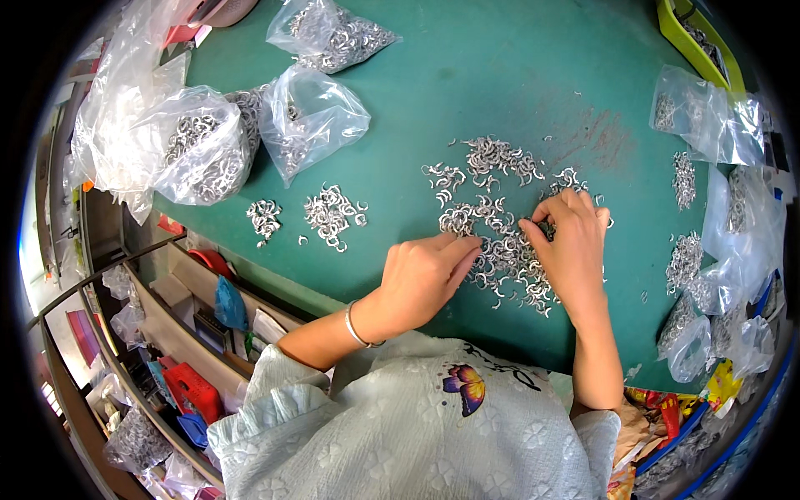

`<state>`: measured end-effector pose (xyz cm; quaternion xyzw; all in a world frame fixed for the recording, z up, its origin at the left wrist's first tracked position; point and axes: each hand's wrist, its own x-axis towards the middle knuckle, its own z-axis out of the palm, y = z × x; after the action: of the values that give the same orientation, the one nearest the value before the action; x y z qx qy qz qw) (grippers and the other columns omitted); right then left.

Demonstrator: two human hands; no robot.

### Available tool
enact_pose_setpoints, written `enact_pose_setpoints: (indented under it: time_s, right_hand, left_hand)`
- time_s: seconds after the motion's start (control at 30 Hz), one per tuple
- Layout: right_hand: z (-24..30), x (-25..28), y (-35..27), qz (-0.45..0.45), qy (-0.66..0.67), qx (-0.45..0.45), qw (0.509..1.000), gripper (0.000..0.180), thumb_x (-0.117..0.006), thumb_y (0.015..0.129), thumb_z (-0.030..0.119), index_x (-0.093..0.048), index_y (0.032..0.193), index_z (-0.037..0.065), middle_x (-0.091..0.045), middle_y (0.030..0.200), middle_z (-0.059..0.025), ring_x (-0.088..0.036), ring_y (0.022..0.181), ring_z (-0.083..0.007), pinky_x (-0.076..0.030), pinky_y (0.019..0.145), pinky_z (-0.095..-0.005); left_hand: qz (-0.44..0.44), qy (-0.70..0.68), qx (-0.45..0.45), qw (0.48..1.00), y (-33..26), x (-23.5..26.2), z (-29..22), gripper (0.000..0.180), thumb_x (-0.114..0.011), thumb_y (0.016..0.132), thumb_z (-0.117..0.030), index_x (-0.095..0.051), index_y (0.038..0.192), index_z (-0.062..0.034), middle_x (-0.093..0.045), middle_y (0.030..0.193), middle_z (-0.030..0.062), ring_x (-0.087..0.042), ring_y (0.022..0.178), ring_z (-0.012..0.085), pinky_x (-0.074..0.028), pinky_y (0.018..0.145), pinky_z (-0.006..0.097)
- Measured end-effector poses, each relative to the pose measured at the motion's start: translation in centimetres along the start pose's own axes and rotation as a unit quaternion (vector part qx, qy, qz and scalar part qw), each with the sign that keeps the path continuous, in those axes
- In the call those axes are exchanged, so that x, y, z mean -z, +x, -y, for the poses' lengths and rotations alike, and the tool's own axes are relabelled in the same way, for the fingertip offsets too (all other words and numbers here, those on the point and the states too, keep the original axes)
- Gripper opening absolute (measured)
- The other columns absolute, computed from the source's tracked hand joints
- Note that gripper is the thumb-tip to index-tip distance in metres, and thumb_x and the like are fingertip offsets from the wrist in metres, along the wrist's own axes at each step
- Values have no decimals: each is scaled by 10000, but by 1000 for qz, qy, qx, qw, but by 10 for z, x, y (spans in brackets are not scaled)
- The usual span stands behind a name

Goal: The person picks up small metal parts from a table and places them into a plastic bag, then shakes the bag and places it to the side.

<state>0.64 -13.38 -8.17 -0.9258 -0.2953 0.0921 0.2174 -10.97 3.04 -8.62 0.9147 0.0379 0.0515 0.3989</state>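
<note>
A loose heap of small, curved, silver metal pieces [512, 258] is spread over the green tabletop in front of me. At its left edge my left hand [425, 271] is closed, thumb and index finger pressed together; whatever is between them is too small or hidden to make out. My right hand [573, 242] reaches over the heap's right side, fingers curled down and thumb bent in round some of the pieces. Its fingertips are partly hidden. To the left lie two smaller groups of the same pieces, a larger pile [332, 215] and a smaller pile [264, 220].
Clear plastic bags of metal pieces [204, 154] stand at the left, with another bag [346, 37] farther back. Along the right edge are more bags [708, 112], small piles [684, 262] and a yellow-green bin [696, 42]. Open drawers [200, 317] lie below the table's left edge.
</note>
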Motion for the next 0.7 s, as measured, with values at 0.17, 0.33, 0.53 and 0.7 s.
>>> enact_pose_setpoints:
  time_s: [0.17,0.33,0.53,0.7]
  right_hand:
    - [4,3,0,5,14,6,1000,149,-738,705,66,-604,769,52,-541,800,-59,-505,839,-245,-322,772,-367]
    - [2,-1,-4,-16,20,5,1000,140,-731,711,57,-607,777,48,-541,803,-61,-504,840,-243,-319,778,-367]
    - [3,-1,-2,-4,16,13,1000,133,-725,714,52,-607,776,55,-535,794,-60,-501,840,-241,-314,774,-364]
    - [6,3,-4,-5,39,17,999,123,-709,726,45,-593,765,55,-537,790,-55,-498,824,-237,-313,772,-360]
  left_hand:
    - [44,-23,0,999,-10,1,-4,100,-629,845,-122,-663,917,-61,-640,764,84,-605,604,305,-469,506,391]
    - [34,-31,-3,999,-14,2,-5,94,-662,819,-93,-677,904,-58,-649,749,78,-600,565,268,-459,489,356]
    - [29,-22,8,999,-18,5,-3,96,-680,807,-72,-684,901,-49,-648,727,80,-576,522,246,-443,474,328]
    - [38,-81,54,995,-25,9,1,92,-652,844,-78,-677,923,-38,-617,684,85,-538,491,179,-424,473,306]
